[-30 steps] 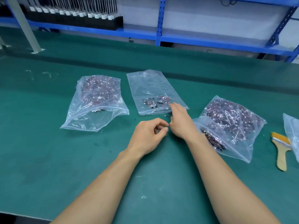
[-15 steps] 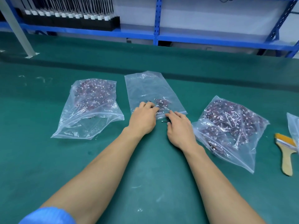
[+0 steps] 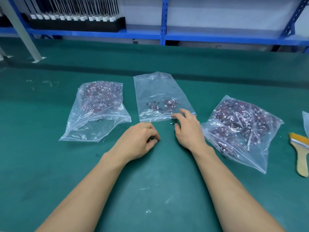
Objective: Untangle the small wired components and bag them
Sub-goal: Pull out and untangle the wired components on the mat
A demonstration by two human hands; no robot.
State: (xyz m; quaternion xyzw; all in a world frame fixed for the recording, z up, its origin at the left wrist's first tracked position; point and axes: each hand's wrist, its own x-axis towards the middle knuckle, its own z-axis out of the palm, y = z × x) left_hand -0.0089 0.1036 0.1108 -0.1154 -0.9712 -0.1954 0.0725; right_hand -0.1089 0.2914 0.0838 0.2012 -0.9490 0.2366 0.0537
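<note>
From the head camera, both bare forearms reach out over the green table (image 3: 50, 164). The left hand (image 3: 138, 142) rests low on the mat, its fingers curled in tight with the thumb meeting the fingertips over a small dark piece (image 3: 151, 139); the piece is too small to make out further. The right hand (image 3: 189, 129) lies flatter, fingers loosely stretched and spread, holding nothing, with the forefinger tip touching the near edge of the middle bag (image 3: 158, 87). A single loose component (image 3: 172, 123) lies on the mat just beside the right thumb, between that hand and the bag's near edge. The middle bag is clear, lies flat and holds only a small scatter of wired components (image 3: 164, 104) near its near end. To its left is a left bag (image 3: 98, 108), crumpled and packed with dark red parts at its far end. To the right, touching the right wrist, a right bag (image 3: 242, 128) is also packed full. A brush (image 3: 301, 156) with a wooden handle lies at the right edge, and another bag's corner (image 3: 306, 121) shows just beyond it. Behind the table stands a blue shelf (image 3: 164, 36) bearing a black tray (image 3: 75, 25) of white-tipped rods.
</note>
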